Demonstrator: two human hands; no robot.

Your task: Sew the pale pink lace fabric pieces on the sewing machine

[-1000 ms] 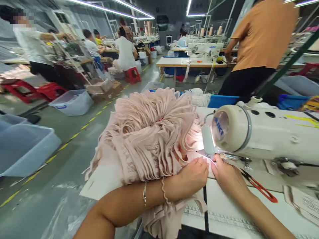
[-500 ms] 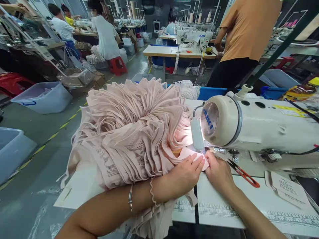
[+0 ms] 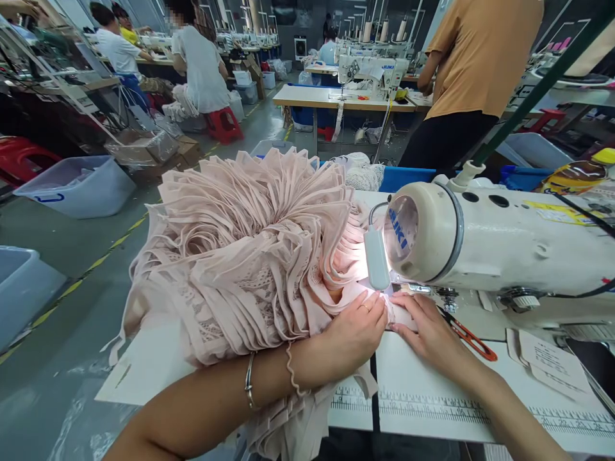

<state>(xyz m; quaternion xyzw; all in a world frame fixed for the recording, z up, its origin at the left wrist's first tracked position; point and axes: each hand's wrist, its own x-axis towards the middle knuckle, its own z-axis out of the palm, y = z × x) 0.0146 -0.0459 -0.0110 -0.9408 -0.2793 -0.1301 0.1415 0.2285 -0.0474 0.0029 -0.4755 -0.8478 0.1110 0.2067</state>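
Observation:
A big gathered heap of pale pink lace-trimmed garments [image 3: 250, 256] lies left of the sewing machine [image 3: 509, 237]. One pink fabric piece [image 3: 402, 312] runs from the heap to below the lit lamp [image 3: 377, 259], beside the needle area. My left hand [image 3: 355, 333] is closed on this piece, fingertips together near the needle; its thumb is hidden. To the right, my right hand [image 3: 430, 336] rests on the same piece with fingers stretched out and thumb apart, fabric showing between them. Orange-handled thread snips [image 3: 473, 342] lie just beyond my right hand, partly covered by it.
Paper labels [image 3: 552, 362] lie at the right, and a ruler strip [image 3: 432, 406] runs along the table's front. A bottle [image 3: 576, 176] stands behind the machine. Plastic tubs [image 3: 79, 186] sit on the floor at left. A person in an orange shirt [image 3: 485, 57] stands ahead.
My right hand has gone from a pinch on the fabric edge to spread fingers lying on it, slightly rightward. More of the fabric piece shows between my hands. My left hand has barely shifted.

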